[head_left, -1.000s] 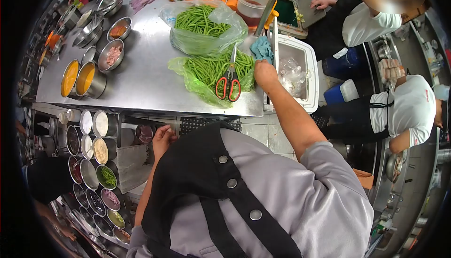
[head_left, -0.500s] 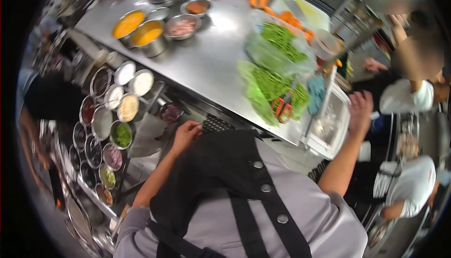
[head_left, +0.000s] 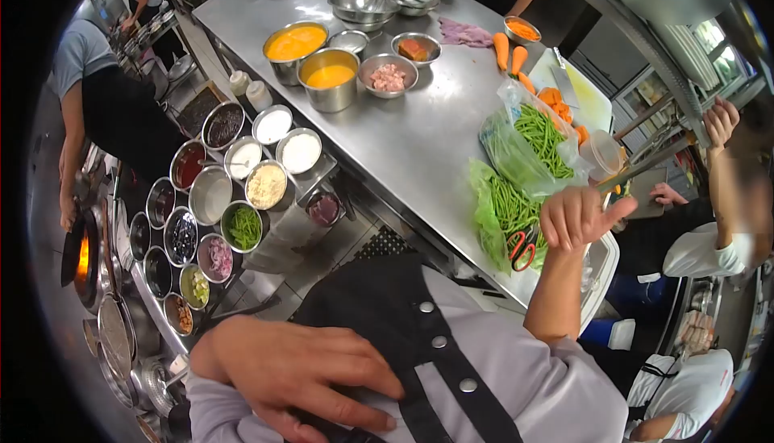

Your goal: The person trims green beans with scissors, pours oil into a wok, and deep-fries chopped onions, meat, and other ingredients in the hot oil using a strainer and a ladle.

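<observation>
My left hand point(head_left: 302, 374) lies across the front of my own grey shirt and black apron, its fingers spread and nothing in it. Raised over the table's right side, my right hand point(head_left: 576, 219) has bent fingers and the thumb stretched away; I see nothing in it. Just beyond it are green beans point(head_left: 540, 137) in a clear plastic bag. More green beans point(head_left: 508, 201) lie on a green bag, partly behind my right hand. A pair of scissors point(head_left: 522, 251) with red and black handles rests below these beans.
A steel table point(head_left: 427, 161) carries pots of orange liquid point(head_left: 329, 76), a bowl of pink diced meat point(head_left: 389, 78) and carrots point(head_left: 501, 49). A knife point(head_left: 562, 76) lies on a cutting board. Ingredient tubs point(head_left: 266, 185) stand left. A co-worker point(head_left: 105, 96) holds a flaming wok point(head_left: 83, 259).
My left hand has come back from near the table edge onto my chest. My right hand has moved left, from above the white bin toward the beans. The view has shifted.
</observation>
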`<state>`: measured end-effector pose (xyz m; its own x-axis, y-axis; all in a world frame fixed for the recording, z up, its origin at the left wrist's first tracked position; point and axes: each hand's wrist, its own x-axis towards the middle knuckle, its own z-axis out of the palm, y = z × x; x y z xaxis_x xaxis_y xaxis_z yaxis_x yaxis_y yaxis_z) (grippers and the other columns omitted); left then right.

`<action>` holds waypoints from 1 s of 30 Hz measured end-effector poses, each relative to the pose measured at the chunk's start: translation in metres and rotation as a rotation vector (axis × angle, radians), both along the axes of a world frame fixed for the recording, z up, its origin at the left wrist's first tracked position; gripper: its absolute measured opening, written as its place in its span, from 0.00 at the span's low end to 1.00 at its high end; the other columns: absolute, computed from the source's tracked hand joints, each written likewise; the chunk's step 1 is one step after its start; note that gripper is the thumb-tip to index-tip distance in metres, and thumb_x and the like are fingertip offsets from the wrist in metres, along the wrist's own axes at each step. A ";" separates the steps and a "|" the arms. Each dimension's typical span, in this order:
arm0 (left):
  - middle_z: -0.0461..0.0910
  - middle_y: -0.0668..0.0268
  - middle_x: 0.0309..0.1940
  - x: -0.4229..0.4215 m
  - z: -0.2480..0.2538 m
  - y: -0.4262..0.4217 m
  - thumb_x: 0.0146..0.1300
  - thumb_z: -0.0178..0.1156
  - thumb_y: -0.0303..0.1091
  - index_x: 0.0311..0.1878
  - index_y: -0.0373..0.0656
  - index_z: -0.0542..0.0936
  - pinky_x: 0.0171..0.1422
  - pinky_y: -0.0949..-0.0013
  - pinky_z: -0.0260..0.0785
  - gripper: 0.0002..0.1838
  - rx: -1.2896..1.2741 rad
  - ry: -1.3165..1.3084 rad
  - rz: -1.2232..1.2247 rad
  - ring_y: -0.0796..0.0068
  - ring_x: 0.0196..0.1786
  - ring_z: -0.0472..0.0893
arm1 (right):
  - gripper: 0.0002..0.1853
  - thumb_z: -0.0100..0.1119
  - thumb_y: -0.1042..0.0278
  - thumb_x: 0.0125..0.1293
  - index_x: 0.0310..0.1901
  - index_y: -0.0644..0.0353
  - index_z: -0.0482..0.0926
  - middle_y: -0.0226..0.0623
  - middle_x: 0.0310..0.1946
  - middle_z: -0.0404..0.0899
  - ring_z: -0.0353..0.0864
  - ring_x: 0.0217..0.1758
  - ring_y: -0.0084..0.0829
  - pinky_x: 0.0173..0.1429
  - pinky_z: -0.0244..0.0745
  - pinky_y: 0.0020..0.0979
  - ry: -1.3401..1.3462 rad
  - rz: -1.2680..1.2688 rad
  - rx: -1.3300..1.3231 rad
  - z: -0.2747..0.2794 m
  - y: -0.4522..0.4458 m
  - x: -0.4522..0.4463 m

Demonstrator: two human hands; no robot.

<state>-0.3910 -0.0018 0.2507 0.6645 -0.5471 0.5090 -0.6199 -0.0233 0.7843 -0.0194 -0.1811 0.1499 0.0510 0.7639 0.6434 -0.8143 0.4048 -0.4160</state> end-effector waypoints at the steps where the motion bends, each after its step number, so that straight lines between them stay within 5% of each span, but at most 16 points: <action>1: 0.75 0.48 0.54 -0.010 0.001 -0.004 0.72 0.54 0.56 0.59 0.36 0.80 0.55 0.52 0.71 0.30 0.083 0.004 0.135 0.53 0.51 0.76 | 0.43 0.44 0.22 0.67 0.42 0.65 0.84 0.33 0.25 0.80 0.81 0.25 0.31 0.43 0.81 0.39 -0.232 -0.111 0.016 0.018 0.017 0.013; 3: 0.77 0.46 0.50 -0.007 0.035 0.009 0.72 0.58 0.47 0.50 0.34 0.83 0.50 0.53 0.70 0.22 0.230 -0.017 0.285 0.52 0.49 0.77 | 0.45 0.42 0.20 0.67 0.42 0.65 0.84 0.31 0.21 0.78 0.79 0.20 0.29 0.39 0.81 0.36 -0.497 -0.226 0.072 0.044 0.048 0.037; 5: 0.79 0.46 0.46 -0.010 0.055 0.008 0.72 0.58 0.47 0.51 0.33 0.82 0.49 0.54 0.71 0.22 0.223 -0.036 0.461 0.53 0.45 0.78 | 0.43 0.42 0.21 0.68 0.34 0.63 0.82 0.32 0.17 0.76 0.74 0.14 0.29 0.34 0.81 0.36 -0.321 -0.018 0.257 0.057 0.083 0.050; 6: 0.79 0.46 0.46 -0.013 0.058 0.010 0.72 0.58 0.47 0.51 0.33 0.82 0.49 0.54 0.71 0.22 0.214 -0.016 0.511 0.53 0.45 0.78 | 0.44 0.43 0.16 0.63 0.34 0.61 0.79 0.31 0.23 0.76 0.75 0.22 0.26 0.35 0.75 0.34 -0.285 0.120 0.379 0.066 0.100 0.053; 8: 0.81 0.57 0.50 -0.024 0.064 0.010 0.63 0.67 0.49 0.48 0.45 0.86 0.55 0.54 0.73 0.19 0.555 0.124 0.801 0.54 0.48 0.80 | 0.44 0.44 0.19 0.65 0.36 0.63 0.80 0.33 0.23 0.77 0.76 0.23 0.28 0.36 0.75 0.34 -0.252 0.182 0.312 0.063 0.146 0.023; 9: 0.82 0.63 0.43 -0.027 0.059 0.007 0.59 0.69 0.48 0.42 0.48 0.86 0.47 0.58 0.73 0.15 0.626 0.118 0.969 0.60 0.40 0.80 | 0.43 0.45 0.22 0.68 0.37 0.66 0.81 0.35 0.23 0.78 0.78 0.24 0.30 0.37 0.76 0.35 -0.258 0.200 0.258 0.057 0.172 0.006; 11: 0.80 0.62 0.46 -0.042 0.050 0.006 0.54 0.71 0.42 0.41 0.44 0.83 0.45 0.62 0.72 0.16 0.681 0.318 1.063 0.61 0.44 0.79 | 0.40 0.51 0.26 0.67 0.39 0.67 0.81 0.34 0.26 0.79 0.79 0.30 0.28 0.36 0.73 0.29 -1.034 -0.057 0.072 0.022 0.231 -0.025; 15: 0.80 0.64 0.45 -0.088 0.007 -0.035 0.54 0.71 0.41 0.48 0.44 0.82 0.46 0.62 0.73 0.20 0.480 0.712 1.387 0.65 0.46 0.80 | 0.31 0.62 0.37 0.67 0.48 0.65 0.80 0.30 0.34 0.81 0.77 0.36 0.20 0.41 0.72 0.25 -1.227 0.503 -0.226 -0.089 0.274 -0.125; 17: 0.81 0.64 0.45 -0.126 -0.028 -0.074 0.59 0.70 0.39 0.55 0.42 0.79 0.47 0.63 0.75 0.22 -0.428 0.777 1.402 0.70 0.44 0.81 | 0.23 0.64 0.48 0.70 0.52 0.63 0.80 0.27 0.34 0.82 0.75 0.36 0.19 0.41 0.72 0.26 -1.380 0.558 -0.245 -0.128 0.263 -0.171; 21: 0.81 0.66 0.40 -0.184 -0.164 -0.135 0.66 0.68 0.39 0.53 0.39 0.77 0.43 0.71 0.75 0.18 -1.469 0.694 1.958 0.78 0.38 0.80 | 0.22 0.63 0.52 0.70 0.53 0.63 0.80 0.35 0.38 0.84 0.81 0.41 0.28 0.47 0.76 0.30 -1.302 0.717 -0.279 -0.237 0.237 -0.216; 23: 0.81 0.67 0.37 -0.212 -0.272 -0.146 0.69 0.64 0.35 0.49 0.40 0.77 0.33 0.75 0.72 0.12 -1.163 0.909 2.616 0.80 0.33 0.80 | 0.21 0.63 0.54 0.68 0.54 0.63 0.80 0.42 0.41 0.86 0.85 0.43 0.34 0.50 0.77 0.33 -1.331 0.755 -0.307 -0.283 0.233 -0.226; 26: 0.79 0.70 0.35 -0.246 -0.324 -0.146 0.69 0.64 0.38 0.46 0.40 0.78 0.32 0.75 0.72 0.12 -1.513 0.843 2.697 0.82 0.33 0.79 | 0.21 0.63 0.54 0.68 0.54 0.63 0.80 0.43 0.41 0.86 0.85 0.44 0.36 0.51 0.77 0.34 -1.545 0.741 -0.309 -0.337 0.232 -0.228; 28: 0.79 0.66 0.36 -0.271 -0.344 -0.139 0.65 0.67 0.38 0.44 0.40 0.79 0.40 0.69 0.75 0.12 -1.185 0.956 2.792 0.74 0.37 0.80 | 0.21 0.63 0.55 0.68 0.54 0.63 0.80 0.44 0.41 0.86 0.85 0.45 0.37 0.51 0.77 0.35 -1.711 0.690 -0.313 -0.367 0.232 -0.222; 30: 0.79 0.61 0.41 -0.274 -0.278 -0.138 0.59 0.69 0.34 0.45 0.42 0.81 0.52 0.59 0.73 0.13 0.398 0.796 3.146 0.62 0.46 0.79 | 0.21 0.63 0.55 0.68 0.55 0.63 0.80 0.45 0.42 0.86 0.85 0.45 0.39 0.51 0.77 0.35 -1.861 0.631 -0.320 -0.388 0.233 -0.216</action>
